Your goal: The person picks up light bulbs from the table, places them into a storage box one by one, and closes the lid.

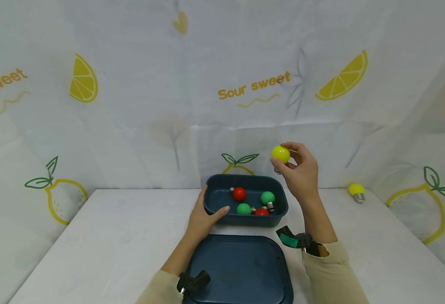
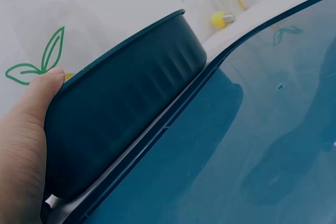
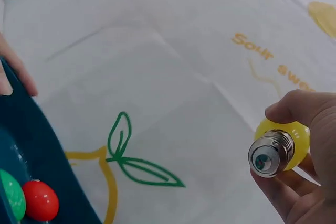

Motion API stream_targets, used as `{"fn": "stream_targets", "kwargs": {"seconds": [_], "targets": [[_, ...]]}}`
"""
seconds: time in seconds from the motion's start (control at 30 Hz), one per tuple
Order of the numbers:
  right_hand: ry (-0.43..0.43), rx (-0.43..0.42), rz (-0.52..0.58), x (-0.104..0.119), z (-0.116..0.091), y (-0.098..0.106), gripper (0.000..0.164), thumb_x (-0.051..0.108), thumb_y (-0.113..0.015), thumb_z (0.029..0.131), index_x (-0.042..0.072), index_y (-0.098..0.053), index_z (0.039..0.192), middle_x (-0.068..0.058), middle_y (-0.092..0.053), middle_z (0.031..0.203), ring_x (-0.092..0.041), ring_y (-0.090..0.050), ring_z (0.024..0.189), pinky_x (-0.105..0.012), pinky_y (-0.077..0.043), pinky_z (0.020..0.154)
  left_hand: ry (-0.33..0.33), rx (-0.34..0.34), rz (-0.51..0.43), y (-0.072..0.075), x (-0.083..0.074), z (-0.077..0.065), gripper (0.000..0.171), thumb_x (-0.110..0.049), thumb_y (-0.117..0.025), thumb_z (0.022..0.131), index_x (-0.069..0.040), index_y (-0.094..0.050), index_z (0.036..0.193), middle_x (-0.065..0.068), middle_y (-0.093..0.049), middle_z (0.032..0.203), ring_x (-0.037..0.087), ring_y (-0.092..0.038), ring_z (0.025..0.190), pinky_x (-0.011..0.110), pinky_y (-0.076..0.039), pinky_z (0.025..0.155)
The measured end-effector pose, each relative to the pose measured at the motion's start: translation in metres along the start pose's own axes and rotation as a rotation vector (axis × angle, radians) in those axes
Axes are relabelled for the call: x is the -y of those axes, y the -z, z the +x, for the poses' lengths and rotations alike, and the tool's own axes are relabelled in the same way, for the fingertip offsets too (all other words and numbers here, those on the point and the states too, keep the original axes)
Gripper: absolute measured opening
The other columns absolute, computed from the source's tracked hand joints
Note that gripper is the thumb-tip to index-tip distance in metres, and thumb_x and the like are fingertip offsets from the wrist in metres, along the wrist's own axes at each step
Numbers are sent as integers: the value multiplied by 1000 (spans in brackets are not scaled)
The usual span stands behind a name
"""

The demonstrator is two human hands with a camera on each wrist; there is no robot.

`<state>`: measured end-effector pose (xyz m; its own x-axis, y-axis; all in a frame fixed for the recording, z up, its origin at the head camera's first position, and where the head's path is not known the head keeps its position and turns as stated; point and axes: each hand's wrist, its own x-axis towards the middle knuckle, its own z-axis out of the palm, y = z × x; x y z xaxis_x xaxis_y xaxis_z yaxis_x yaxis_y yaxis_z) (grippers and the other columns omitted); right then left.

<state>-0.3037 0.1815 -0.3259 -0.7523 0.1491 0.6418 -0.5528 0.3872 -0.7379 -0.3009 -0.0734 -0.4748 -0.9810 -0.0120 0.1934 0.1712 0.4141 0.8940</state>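
Between the thumb and fingers of my right hand (image 1: 302,171) is a yellow light bulb (image 1: 280,154), raised above the right end of a dark blue box (image 1: 245,221). The right wrist view shows its metal screw base (image 3: 270,153) pointing toward the camera. My left hand (image 1: 203,215) holds the box at its left end, the thumb at the front rim and the fingers along the side wall. Inside the box lie two red bulbs, one (image 1: 239,194) toward the back, and two green bulbs, one (image 1: 267,197) to the right.
A dark blue lid (image 1: 241,270) lies flat on the white table (image 1: 131,236) in front of the box. Another yellow bulb (image 1: 356,190) rests at the table's back right. Behind the table hangs a white lemon-print cloth (image 1: 138,105).
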Motion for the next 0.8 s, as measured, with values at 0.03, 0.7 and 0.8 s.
{"fn": "stream_targets", "kwargs": {"seconds": [0.03, 0.7, 0.8], "targets": [[1, 16, -3, -2, -1, -1, 40, 7, -75, 90, -2, -60, 126, -13, -62, 128, -22, -63, 118, -5, -51, 83, -2, -1, 2, 0, 0, 0, 102, -57, -77, 82, -28, -21, 163, 8, -30, 167, 37, -33, 152, 65, -32, 117], [-30, 129, -35, -48, -7, -19, 40, 9, -79, 87, -1, -68, 124, -20, -66, 128, -36, -64, 121, -44, -56, 100, -7, 5, 3, 1, -1, 1, 102, -56, -77, 83, -25, -21, 163, 9, -30, 167, 36, -33, 152, 64, -30, 119], [-32, 135, -69, -55, -9, -21, 39, 9, -80, 86, 0, -69, 122, -19, -68, 126, -36, -65, 115, -53, -54, 101, -4, 7, 1, 0, -1, 0, 102, -56, -77, 83, -25, -21, 163, 8, -29, 167, 35, -32, 153, 63, -30, 119]]}}
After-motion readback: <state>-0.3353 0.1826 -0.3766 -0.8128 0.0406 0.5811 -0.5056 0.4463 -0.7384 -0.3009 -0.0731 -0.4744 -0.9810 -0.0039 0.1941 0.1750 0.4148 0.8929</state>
